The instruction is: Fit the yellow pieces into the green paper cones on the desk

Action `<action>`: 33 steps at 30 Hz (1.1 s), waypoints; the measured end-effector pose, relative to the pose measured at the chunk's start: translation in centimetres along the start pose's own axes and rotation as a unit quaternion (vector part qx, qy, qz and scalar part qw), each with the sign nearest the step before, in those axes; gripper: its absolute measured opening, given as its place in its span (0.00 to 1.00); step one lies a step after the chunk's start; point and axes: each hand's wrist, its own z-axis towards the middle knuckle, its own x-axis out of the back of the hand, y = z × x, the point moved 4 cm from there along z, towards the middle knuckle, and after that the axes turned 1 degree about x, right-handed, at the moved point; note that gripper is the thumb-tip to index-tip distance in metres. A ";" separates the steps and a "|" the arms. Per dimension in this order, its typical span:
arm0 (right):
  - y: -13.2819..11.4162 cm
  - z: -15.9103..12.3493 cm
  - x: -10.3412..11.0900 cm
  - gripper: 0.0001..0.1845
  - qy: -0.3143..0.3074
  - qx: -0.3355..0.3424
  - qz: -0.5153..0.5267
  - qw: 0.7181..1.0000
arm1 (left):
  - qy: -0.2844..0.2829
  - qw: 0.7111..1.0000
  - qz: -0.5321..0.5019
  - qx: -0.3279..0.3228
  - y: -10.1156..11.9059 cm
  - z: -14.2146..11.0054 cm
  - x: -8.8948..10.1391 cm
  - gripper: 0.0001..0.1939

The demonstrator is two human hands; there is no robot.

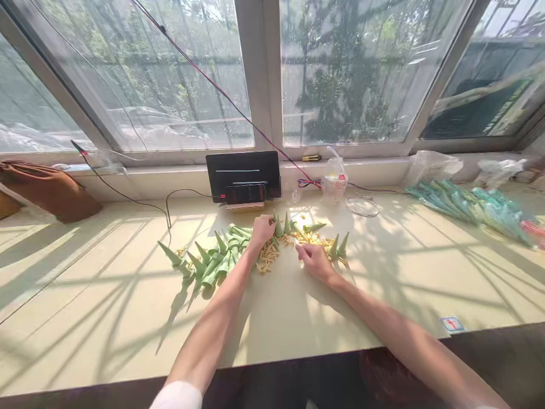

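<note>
A pile of green cone-shaped pieces (213, 258) lies on the pale table (106, 318), mixed with small yellow pieces (268, 258). My left hand (261, 230) rests on the heap with fingers curled around a green cone (279, 229). My right hand (313, 258) lies knuckles up beside the yellow pieces, fingers bent onto them; what they pinch is hidden. A few more green cones (338, 247) stand just right of that hand.
A black screen with a phone (243, 177) stands at the back by the window sill. A plastic cup (334, 179) and a coiled cable (361, 205) lie to its right. Teal wrapped bundles (468, 207) sit far right, a brown bag (46, 190) far left.
</note>
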 end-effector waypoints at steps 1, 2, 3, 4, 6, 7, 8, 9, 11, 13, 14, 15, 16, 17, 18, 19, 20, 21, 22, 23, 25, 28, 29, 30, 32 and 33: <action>-0.1 -0.1 0.0 0.26 0.000 0.000 -0.002 1.000 | 0.000 1.000 0.000 0.000 0.0 0.0 0.0 0.09; -0.1 -0.2 0.0 0.26 -0.001 0.001 -0.004 1.000 | 0.000 1.000 0.000 0.000 0.1 -0.1 0.0 0.09; -0.2 -0.2 0.1 0.26 -0.001 0.000 -0.004 1.000 | 0.000 1.000 0.000 0.000 0.2 -0.2 0.0 0.09; -0.2 -0.3 0.1 0.26 -0.002 0.000 -0.005 1.000 | 0.001 1.000 0.000 -0.001 0.2 -0.2 0.0 0.08; -0.3 -0.3 0.1 0.26 -0.005 -0.001 -0.004 1.000 | 0.002 1.000 0.001 -0.003 0.3 -0.4 0.0 0.08; -0.3 -0.3 0.1 0.26 -0.006 -0.002 -0.003 1.000 | 0.004 1.000 0.000 -0.004 0.4 -0.5 0.0 0.08; -0.3 -0.3 0.1 0.26 -0.008 -0.002 -0.001 1.000 | 0.007 1.000 0.000 -0.006 0.4 -0.6 0.1 0.07; -0.4 -0.3 0.1 0.26 -0.008 -0.003 0.001 1.000 | 0.011 1.000 -0.001 -0.008 0.4 -0.7 0.3 0.07; -0.4 -0.3 0.2 0.25 -0.009 -0.007 0.002 1.000 | 0.021 1.000 -0.005 -0.010 0.5 -1.0 0.8 0.09; -0.5 -0.2 0.2 0.25 -0.009 -0.011 0.001 1.000 | 0.033 0.999 -0.009 -0.008 0.6 -1.6 1.5 0.14; -0.5 -0.2 0.2 0.25 -0.010 -0.012 0.000 1.000 | 0.040 0.999 -0.010 -0.006 0.7 -2.1 2.0 0.15; -0.5 -0.2 0.3 0.25 -0.010 -0.012 -0.001 1.000 | 0.055 0.998 -0.011 -0.005 1.0 -2.8 2.5 0.16; -0.6 -0.2 0.3 0.25 -0.010 -0.011 -0.002 1.000 | 0.089 0.996 -0.015 -0.007 1.4 -3.6 3.1 0.15; -0.6 -0.3 0.3 0.25 -0.011 -0.010 -0.003 1.000 | 0.124 0.992 -0.021 -0.017 1.9 -4.6 3.7 0.13; -0.6 -0.3 0.3 0.25 -0.013 -0.009 -0.004 1.000 | 0.148 0.988 -0.029 -0.029 2.6 -5.7 4.1 0.11; -0.6 -0.3 0.3 0.25 -0.014 -0.010 -0.003 1.000 | 0.160 0.986 -0.036 -0.041 3.5 -6.9 4.3 0.10; -0.6 -0.3 0.3 0.25 -0.014 -0.012 -0.002 1.000 | 0.155 0.985 -0.045 -0.055 4.3 -8.1 4.2 0.10; -0.5 -0.4 0.3 0.25 -0.012 -0.015 -0.001 1.000 | 0.147 0.986 -0.053 -0.064 5.2 -9.2 3.9 0.10; -0.5 -0.4 0.4 0.25 -0.007 -0.021 0.000 1.000 | 0.132 0.986 -0.061 -0.075 6.0 -10.2 3.5 0.10; -0.5 -0.4 0.5 0.25 0.002 -0.027 0.000 1.000 | 0.117 0.987 -0.067 -0.083 6.6 -11.1 2.9 0.10; -0.6 -0.4 0.7 0.24 0.027 -0.035 -0.006 0.999 | 0.091 0.990 -0.065 -0.087 7.4 -12.4 1.5 0.12; -0.7 -0.5 1.1 0.24 0.067 -0.032 -0.032 0.997 | 0.055 0.995 -0.050 -0.071 7.2 -13.2 -0.7 0.16; -0.8 -0.5 1.2 0.24 0.078 -0.029 -0.043 0.996 | 0.034 0.996 -0.049 -0.072 7.0 -13.2 -1.5 0.17; -0.8 -0.6 1.3 0.24 0.087 -0.026 -0.052 0.994 | 0.019 0.996 -0.047 -0.071 6.8 -13.3 -2.1 0.17; -0.9 -0.8 1.4 0.24 0.100 -0.018 -0.068 0.993 | -0.011 0.997 -0.039 -0.071 6.5 -13.3 -3.0 0.16; -1.0 -0.9 1.4 0.23 0.104 -0.014 -0.074 0.992 | -0.024 0.996 -0.037 -0.073 6.4 -13.3 -3.3 0.16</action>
